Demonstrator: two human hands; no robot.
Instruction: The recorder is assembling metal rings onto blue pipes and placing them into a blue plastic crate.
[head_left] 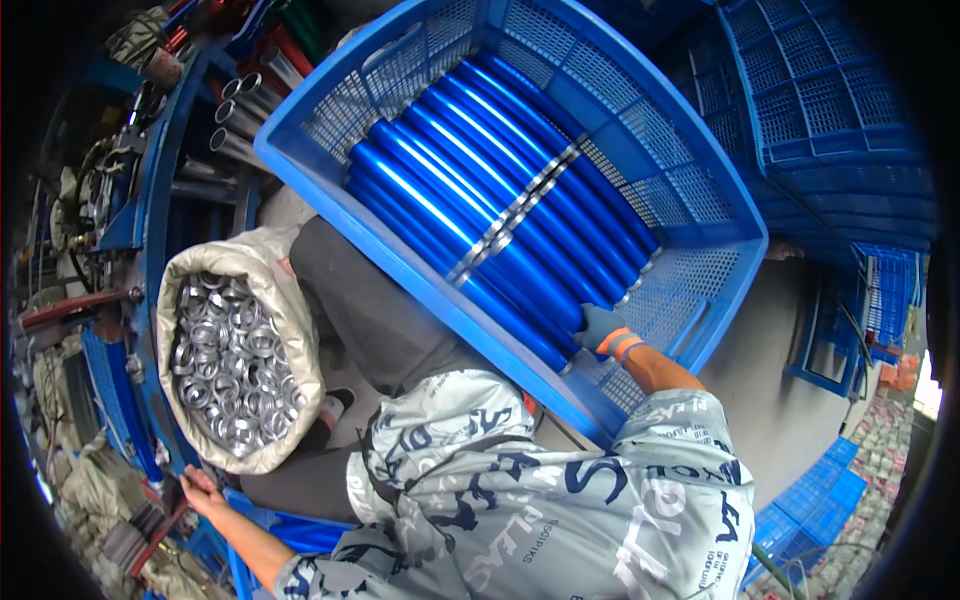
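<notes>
At 12 o'clock a pile of blue tubes [455, 180] with silvery ends lies in a blue plastic crate [362, 238], and toward 3 o'clock the gloved right hand [603, 330] is at their near ends, though I cannot tell whether it grips one. The bare left hand [203, 494], at 8 o'clock, is released, palm up with fingers loosely curled, just beside a pale sack [228, 258] of metal rings [235, 360] between 8 and 9 o'clock.
</notes>
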